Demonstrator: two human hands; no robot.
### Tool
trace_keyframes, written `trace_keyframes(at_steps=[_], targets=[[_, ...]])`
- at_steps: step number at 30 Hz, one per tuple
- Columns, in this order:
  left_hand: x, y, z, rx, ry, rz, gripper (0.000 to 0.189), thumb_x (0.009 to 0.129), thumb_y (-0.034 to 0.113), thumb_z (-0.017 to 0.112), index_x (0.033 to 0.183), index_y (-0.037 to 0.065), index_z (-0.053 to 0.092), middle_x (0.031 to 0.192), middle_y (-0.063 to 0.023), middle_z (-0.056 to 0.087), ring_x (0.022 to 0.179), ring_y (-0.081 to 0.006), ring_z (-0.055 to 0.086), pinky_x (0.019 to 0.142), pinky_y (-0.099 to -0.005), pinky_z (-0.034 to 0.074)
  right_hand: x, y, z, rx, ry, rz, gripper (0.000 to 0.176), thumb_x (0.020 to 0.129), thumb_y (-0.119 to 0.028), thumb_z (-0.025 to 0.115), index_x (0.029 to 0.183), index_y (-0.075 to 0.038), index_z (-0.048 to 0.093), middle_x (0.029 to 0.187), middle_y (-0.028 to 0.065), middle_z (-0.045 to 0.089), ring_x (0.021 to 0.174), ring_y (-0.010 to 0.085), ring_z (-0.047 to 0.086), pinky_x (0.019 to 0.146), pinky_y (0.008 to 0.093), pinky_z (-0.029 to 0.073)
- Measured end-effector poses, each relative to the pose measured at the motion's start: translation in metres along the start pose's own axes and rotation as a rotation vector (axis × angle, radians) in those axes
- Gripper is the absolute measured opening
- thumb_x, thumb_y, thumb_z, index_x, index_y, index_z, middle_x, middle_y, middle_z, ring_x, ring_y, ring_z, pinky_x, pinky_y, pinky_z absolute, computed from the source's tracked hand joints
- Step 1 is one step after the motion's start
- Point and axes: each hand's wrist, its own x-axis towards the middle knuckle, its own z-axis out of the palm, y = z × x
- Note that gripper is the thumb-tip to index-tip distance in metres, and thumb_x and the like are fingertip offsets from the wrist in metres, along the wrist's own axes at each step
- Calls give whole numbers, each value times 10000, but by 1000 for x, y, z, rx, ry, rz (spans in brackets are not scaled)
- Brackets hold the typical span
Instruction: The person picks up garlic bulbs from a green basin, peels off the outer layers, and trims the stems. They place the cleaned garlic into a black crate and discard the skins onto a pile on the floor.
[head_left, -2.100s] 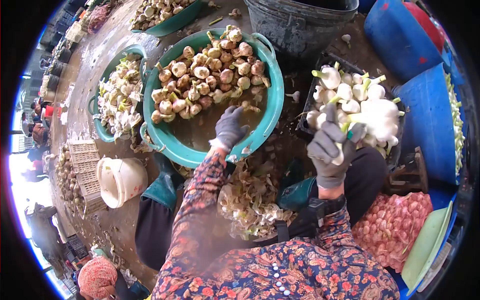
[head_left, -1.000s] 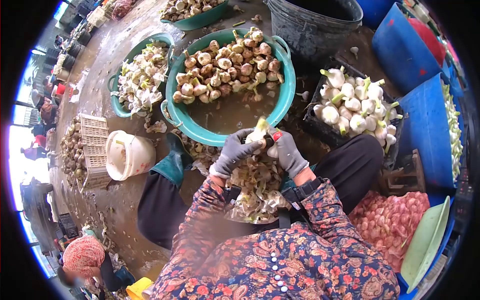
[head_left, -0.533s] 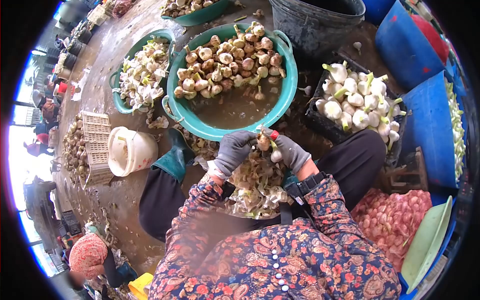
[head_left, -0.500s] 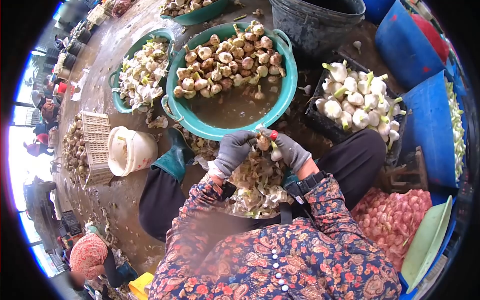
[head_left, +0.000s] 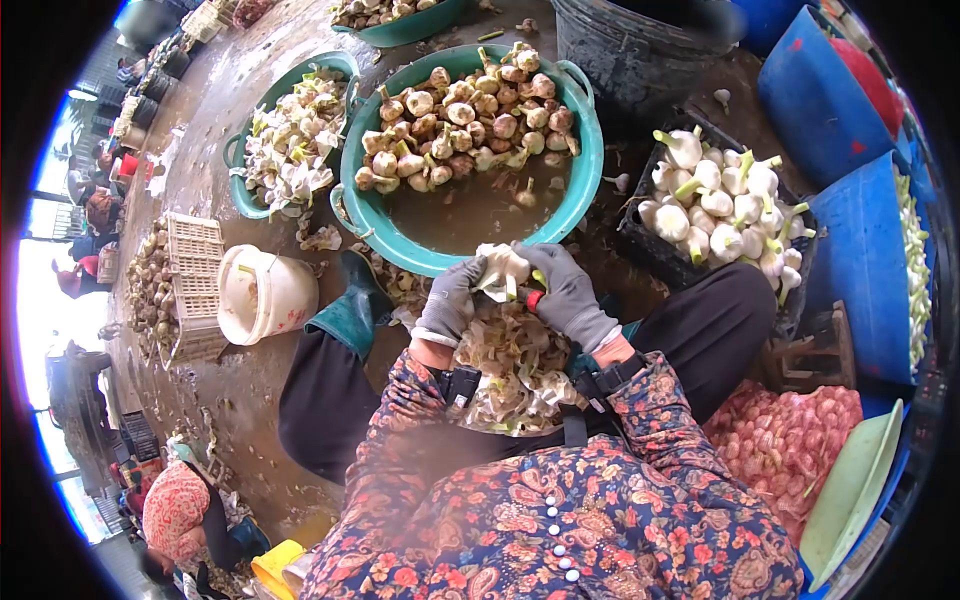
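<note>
Both of my hands wear grey gloves and meet over my lap, just in front of the large green tub (head_left: 597, 165). My left hand (head_left: 452, 297) is closed on one side of a garlic bulb (head_left: 503, 268), whose pale, papery skin shows between the hands. From the other side, the fingers of my right hand (head_left: 572, 292) press on the same bulb. Something red (head_left: 534, 299) shows at my right thumb, and a bit of green stem sticks out by those fingers. Loose garlic skins (head_left: 512, 365) lie heaped below the hands.
Unpeeled garlic (head_left: 462, 115) sits in the tub's brown water. White bulbs (head_left: 725, 200) fill a black crate at right. A smaller green basin (head_left: 236, 190), a white bucket (head_left: 285, 297) and a tipped crate (head_left: 197, 255) stand left. A netted red sack (head_left: 785, 440) lies by my right leg.
The brownish bulb seen between my hands before has given way to pale, papery skin in the same place. My right hand has turned and come slightly left; the red bit has dropped lower.
</note>
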Motion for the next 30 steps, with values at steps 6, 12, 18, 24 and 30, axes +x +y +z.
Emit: trace_keyframes(at_steps=[6, 12, 18, 24, 30], targets=[[-2, -4, 1, 273, 76, -23, 194, 885, 122, 558, 1022, -10, 598, 919, -65, 638, 788, -137, 605, 721, -246, 494, -5, -6, 13, -143, -106, -98, 343, 684, -43, 610, 1021, -101, 579, 936, 123, 585, 924, 314, 553, 788, 363, 456], [-13, -11, 0, 100, -56, 295, 184, 873, 141, 582, 1007, 15, 601, 946, -66, 640, 787, -144, 614, 695, -261, 508, -3, 18, 31, 521, 100, 472, 215, 752, -70, 570, 955, -1, 553, 780, 116, 612, 716, 223, 610, 653, 306, 474], [-44, 44, -18, 530, -229, 83, 162, 860, 175, 610, 922, 25, 604, 845, -33, 634, 774, -125, 598, 721, -253, 476, -3, 43, 4, 1641, 8, 589, 128, 842, -63, 475, 935, -3, 538, 727, 5, 509, 610, 116, 506, 580, 276, 467], [-24, 54, -36, 1796, 246, -113, 312, 754, 318, 619, 888, 39, 661, 818, -134, 663, 810, -244, 639, 733, -333, 484, -4, 27, -2, 1668, -13, 607, 173, 917, -108, 439, 1035, 7, 492, 764, 4, 469, 671, 134, 493, 618, 288, 464], [0, 43, -26, 1714, 298, 262, 472, 763, 382, 651, 1092, 48, 594, 1075, -161, 604, 1012, -261, 582, 871, -328, 441, 4, 33, -15, 1993, -79, 764, 239, 938, -201, 390, 1052, -17, 491, 692, -2, 441, 660, 159, 474, 601, 302, 441]])
